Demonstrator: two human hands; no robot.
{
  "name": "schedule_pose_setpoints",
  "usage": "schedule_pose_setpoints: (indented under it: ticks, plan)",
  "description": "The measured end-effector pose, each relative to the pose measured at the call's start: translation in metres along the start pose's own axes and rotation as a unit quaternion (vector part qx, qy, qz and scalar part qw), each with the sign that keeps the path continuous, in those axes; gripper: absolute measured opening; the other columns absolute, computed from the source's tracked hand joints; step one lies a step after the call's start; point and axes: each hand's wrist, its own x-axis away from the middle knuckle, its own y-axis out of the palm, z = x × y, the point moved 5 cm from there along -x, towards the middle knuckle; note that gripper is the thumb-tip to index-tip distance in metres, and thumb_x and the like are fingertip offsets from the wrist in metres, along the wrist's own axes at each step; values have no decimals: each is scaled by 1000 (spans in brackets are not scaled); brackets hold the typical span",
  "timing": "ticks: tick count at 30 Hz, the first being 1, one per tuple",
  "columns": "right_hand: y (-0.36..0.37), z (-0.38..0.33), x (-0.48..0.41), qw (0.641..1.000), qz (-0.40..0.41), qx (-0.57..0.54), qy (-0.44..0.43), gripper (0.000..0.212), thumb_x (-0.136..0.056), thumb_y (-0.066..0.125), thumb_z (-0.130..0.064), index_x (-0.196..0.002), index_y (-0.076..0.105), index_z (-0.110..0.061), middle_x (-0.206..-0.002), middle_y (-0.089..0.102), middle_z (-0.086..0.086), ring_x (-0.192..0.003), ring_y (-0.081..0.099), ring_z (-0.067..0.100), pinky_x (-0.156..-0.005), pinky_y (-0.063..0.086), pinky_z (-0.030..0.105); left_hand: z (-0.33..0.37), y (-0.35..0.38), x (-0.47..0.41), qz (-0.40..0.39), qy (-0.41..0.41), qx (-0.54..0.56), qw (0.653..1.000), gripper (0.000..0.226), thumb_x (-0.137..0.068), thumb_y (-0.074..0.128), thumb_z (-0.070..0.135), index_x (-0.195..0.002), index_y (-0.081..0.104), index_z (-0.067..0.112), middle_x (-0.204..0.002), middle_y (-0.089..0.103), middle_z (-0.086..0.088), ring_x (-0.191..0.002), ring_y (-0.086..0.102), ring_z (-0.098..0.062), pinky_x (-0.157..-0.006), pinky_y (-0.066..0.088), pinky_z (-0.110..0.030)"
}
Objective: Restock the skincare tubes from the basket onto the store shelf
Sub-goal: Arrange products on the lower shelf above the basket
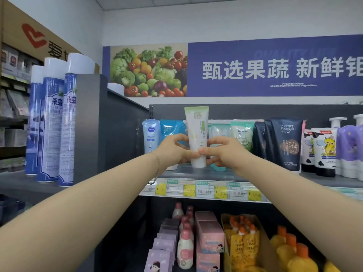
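A white tube with a green top (197, 126) stands cap-down at the front of the grey store shelf (196, 174). My left hand (173, 150) and my right hand (221, 151) both pinch its lower part from either side. Behind it stands a row of tubes: a pale blue Nivea tube (150, 135), teal tubes (170, 130), mint tubes (241, 134) and black Pure Fountain tubes (285, 142). The basket is not in view.
Tall blue spray cans (53, 118) stand on the left shelf beside a dark divider panel (110, 124). Purple pump bottles (349, 150) sit at the right. Price tags (208, 188) line the shelf edge. Below are pink bottles, boxes and orange-capped pouches (243, 244).
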Motion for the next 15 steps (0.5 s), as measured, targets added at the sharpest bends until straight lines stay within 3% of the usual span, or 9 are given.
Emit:
schedule_pose_setpoints:
  ticks: [3,7,11,13,15]
  plan:
    - [2,5,-9,999,30,4,10,35,-76,79,-18,-109,67,-15,-89,74,5,-73,67,19,-53,42,20,-6,0,-15,17,-2,-14,1000,46,-76,77,5,-118,59,10,-85,66,-7,-73,66,-12,-56,52,-13]
    - [3,15,-22,997,68,1,33,38,-78,78,-12,-111,59,-7,-96,71,13,-65,65,19,-47,44,19,-15,4,-33,31,-16,-62,997,51,-73,80,10,-120,60,10,-97,67,-12,-73,64,-17,-57,53,-18]
    - [5,28,-33,995,74,15,64,30,-81,73,-5,-107,57,-5,-102,69,16,-73,67,24,-51,50,22,-25,8,-47,29,-36,-86,995,57,-71,82,7,-122,59,8,-101,64,-13,-73,64,-22,-46,50,-17]
    - [5,32,-39,994,73,12,79,23,-83,67,2,-103,59,-6,-106,67,18,-85,69,28,-54,55,24,-28,11,-54,23,-37,-116,992,53,-71,82,8,-119,61,7,-99,64,-11,-81,65,-26,-49,53,-19]
    - [5,34,-45,993,75,18,86,19,-84,63,6,-95,60,-9,-108,66,18,-91,69,32,-59,58,26,-29,12,-61,17,-45,-131,990,47,-72,81,8,-115,63,4,-102,64,-11,-91,66,-30,-62,59,-28]
